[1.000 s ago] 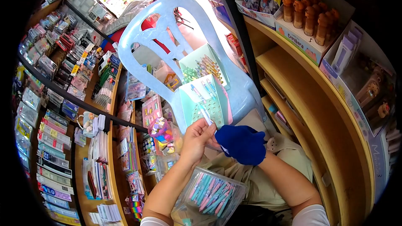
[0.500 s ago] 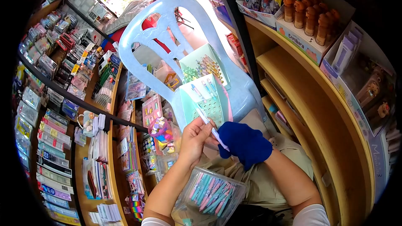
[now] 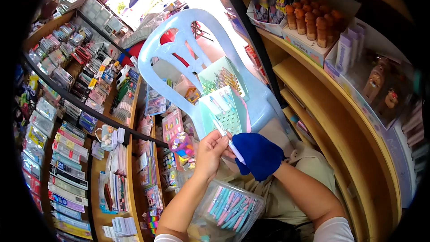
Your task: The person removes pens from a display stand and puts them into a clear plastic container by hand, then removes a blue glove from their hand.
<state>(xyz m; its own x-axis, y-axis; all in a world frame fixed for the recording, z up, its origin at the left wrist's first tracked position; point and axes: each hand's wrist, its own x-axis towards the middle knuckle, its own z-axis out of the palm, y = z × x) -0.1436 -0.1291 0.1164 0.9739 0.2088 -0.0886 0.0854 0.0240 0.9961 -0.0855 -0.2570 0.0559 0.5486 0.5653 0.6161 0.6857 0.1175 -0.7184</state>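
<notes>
View has shifted — left hand [image 3: 213, 151] holds pen [image 3: 220, 127].

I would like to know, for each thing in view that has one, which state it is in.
Left hand, closed on a pen
Pen, slanted, lavender end against blue cloth
Blue cloth, bunched
Right hand, hidden under the cloth
Clear container, open, filled with pens
Front mint box, standing on the chair
Chair, upright
Orange-brown tubes, standing in a box
</notes>
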